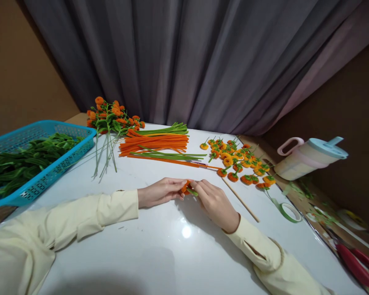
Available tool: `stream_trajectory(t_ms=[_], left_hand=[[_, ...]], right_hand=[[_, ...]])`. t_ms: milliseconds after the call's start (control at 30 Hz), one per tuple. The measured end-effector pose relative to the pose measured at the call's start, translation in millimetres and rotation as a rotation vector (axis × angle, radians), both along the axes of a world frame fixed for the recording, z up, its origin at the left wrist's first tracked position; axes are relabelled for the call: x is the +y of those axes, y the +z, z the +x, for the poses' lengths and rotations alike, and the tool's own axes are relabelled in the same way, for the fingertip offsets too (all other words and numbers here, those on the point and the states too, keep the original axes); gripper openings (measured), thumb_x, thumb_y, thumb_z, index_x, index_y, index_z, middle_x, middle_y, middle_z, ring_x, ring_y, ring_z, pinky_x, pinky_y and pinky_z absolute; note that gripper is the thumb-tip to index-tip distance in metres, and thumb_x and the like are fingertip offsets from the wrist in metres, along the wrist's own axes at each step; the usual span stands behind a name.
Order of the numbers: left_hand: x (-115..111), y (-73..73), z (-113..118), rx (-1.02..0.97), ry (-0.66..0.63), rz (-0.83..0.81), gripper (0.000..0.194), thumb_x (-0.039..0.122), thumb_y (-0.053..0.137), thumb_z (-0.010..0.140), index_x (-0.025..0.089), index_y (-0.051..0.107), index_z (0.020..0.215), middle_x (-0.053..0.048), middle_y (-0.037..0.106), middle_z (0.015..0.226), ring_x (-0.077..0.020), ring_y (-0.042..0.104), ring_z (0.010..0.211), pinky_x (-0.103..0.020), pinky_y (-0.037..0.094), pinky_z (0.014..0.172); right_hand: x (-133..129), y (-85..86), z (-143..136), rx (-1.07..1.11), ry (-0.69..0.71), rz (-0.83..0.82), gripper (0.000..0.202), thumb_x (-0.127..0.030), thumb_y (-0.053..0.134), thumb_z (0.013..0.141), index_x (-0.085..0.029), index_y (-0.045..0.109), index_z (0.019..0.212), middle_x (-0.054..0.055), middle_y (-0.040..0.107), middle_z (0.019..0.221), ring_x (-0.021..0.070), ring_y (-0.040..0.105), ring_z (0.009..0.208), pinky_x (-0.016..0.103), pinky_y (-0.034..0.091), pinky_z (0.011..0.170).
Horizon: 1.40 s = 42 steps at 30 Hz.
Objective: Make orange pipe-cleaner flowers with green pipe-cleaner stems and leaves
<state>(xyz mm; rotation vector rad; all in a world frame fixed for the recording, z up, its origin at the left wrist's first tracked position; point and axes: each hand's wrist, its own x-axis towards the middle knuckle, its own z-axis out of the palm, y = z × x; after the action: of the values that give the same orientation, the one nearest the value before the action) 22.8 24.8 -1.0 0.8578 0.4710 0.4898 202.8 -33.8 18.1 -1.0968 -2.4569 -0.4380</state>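
Note:
Between my two hands, over the middle of the white table, is a small orange pipe-cleaner flower (pixel 185 187) with a bit of green at its lower right. My left hand (pixel 162 191) pinches it from the left with thumb and fingers. From the right, my right hand (pixel 213 200) closes its fingers on the flower's green part; the fingertips partly hide it. Just beyond lie orange pipe cleaners (pixel 155 143) and green pipe cleaners (pixel 169 155). Many finished orange and yellow flower heads (pixel 238 157) with green stems rest at the back right.
A blue basket (pixel 89 141) of green leaves stands left. Behind it lies a bunch of stemmed orange flowers (pixel 117 114). A wooden stick (pixel 241 200), green tape roll (pixel 290 213), lidded tumbler (pixel 310 157) and red-handled pliers (pixel 355 264) are right. A grey curtain (pixel 184 61) hangs behind.

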Motion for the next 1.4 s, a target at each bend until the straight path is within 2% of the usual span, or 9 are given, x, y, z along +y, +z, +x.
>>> stream_trajectory(t_ms=[133,333,500,600,667,833,933,1133,1400], left_hand=[[0,-2.8,-1,0.008,-0.003,0.069,0.023,0.029,0.068,0.076,0.013,0.072,0.091,-0.005,0.061,0.084,-0.0085,0.050,0.070,-0.022,0.041,0.070],[-2,-3.7,-1,0.040,0.012,0.096,0.028,0.030,0.067,0.077,0.014,0.070,0.099,-0.007,0.062,0.093,-0.0108,0.046,0.077,-0.027,0.036,0.078],[-4,-0.5,0,0.042,0.012,0.115,0.029,0.031,0.068,0.077,0.014,0.068,0.100,-0.006,0.060,0.091,-0.0113,0.046,0.077,-0.026,0.035,0.075],[-4,2.1,1,0.020,0.022,0.107,0.026,0.032,0.065,0.078,0.013,0.066,0.096,-0.004,0.057,0.087,-0.0107,0.046,0.074,-0.024,0.036,0.069],[-4,3.7,2,0.017,0.022,0.084,0.022,0.032,0.063,0.080,0.014,0.064,0.091,-0.002,0.053,0.080,-0.0103,0.046,0.071,-0.023,0.035,0.064],[-2,4.9,2,0.008,0.031,0.035,0.019,0.035,0.061,0.081,0.016,0.056,0.079,0.001,0.045,0.072,-0.0091,0.041,0.065,-0.021,0.032,0.058],[-2,4.1,2,-0.008,0.033,0.015,0.017,0.033,0.060,0.082,0.017,0.055,0.085,0.001,0.045,0.075,-0.0088,0.040,0.064,-0.020,0.033,0.058],[-1,4.8,2,0.026,-0.007,-0.003,0.021,0.037,0.060,0.081,0.018,0.050,0.080,0.003,0.041,0.069,-0.0073,0.037,0.056,-0.019,0.034,0.054],[2,1.9,3,0.120,-0.045,0.096,0.033,0.047,0.060,0.078,0.017,0.047,0.077,0.005,0.045,0.065,-0.0049,0.036,0.049,-0.021,0.038,0.052]], right_hand=[[-1,0.2,-2,0.043,-0.012,-0.058,0.023,-0.006,0.031,0.090,-0.012,0.047,0.104,0.008,0.058,0.079,0.0190,0.053,0.072,0.028,0.045,0.059],[-3,-2.3,-5,0.037,0.053,0.019,0.024,-0.003,0.028,0.087,-0.013,0.048,0.093,0.008,0.058,0.071,0.0202,0.052,0.064,0.029,0.042,0.053],[-6,-4.2,-8,0.338,-0.018,-0.271,0.015,-0.010,0.035,0.089,-0.018,0.045,0.097,0.005,0.061,0.075,0.0168,0.059,0.066,0.026,0.046,0.056],[-5,-2.0,-5,0.452,0.026,-0.446,0.018,-0.010,0.038,0.088,-0.019,0.040,0.104,0.005,0.064,0.085,0.0142,0.062,0.070,0.023,0.048,0.061],[-3,2.9,0,0.357,0.066,-0.382,0.020,-0.009,0.039,0.087,-0.017,0.042,0.105,0.006,0.064,0.084,0.0149,0.061,0.069,0.024,0.048,0.060],[0,21.2,9,-0.073,0.167,0.190,0.025,-0.003,0.040,0.085,-0.013,0.054,0.103,0.013,0.066,0.096,0.0228,0.059,0.086,0.034,0.047,0.071],[1,24.2,10,-0.217,0.268,0.348,0.020,-0.009,0.045,0.087,-0.014,0.059,0.100,0.011,0.065,0.108,0.0226,0.057,0.099,0.037,0.045,0.082],[8,9.4,10,-0.267,0.332,0.392,0.026,-0.008,0.038,0.091,-0.010,0.064,0.091,0.010,0.066,0.107,0.0197,0.055,0.105,0.035,0.044,0.084],[10,9.3,8,-0.196,0.343,0.341,0.029,-0.005,0.035,0.091,-0.006,0.064,0.090,0.012,0.069,0.087,0.0208,0.060,0.085,0.035,0.046,0.074]])
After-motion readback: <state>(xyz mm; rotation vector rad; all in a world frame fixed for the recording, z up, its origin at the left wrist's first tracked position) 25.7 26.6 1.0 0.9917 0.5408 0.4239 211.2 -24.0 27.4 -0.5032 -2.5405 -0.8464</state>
